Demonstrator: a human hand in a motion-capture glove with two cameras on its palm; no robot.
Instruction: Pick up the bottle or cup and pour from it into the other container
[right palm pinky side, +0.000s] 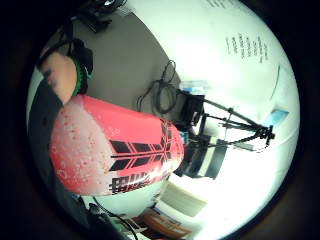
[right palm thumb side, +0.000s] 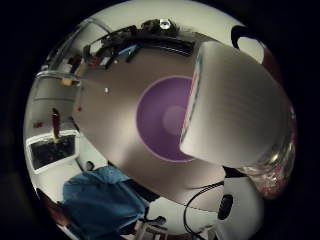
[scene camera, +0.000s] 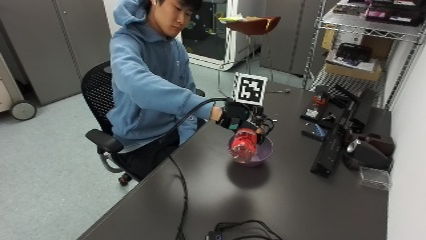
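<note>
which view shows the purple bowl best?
The right thumb side palm view: the round purple bowl shows from above, inside and rim, on the dark table. The outside view shows only its side behind the red bottle. The little finger side view misses it.

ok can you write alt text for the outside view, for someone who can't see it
A seated person's gloved right hand holds a red bottle tipped over a purple bowl on a dark table. The bottle's mouth is not visible, so nothing can be seen pouring. A monitor and other gear sit along the table's far side.
</note>
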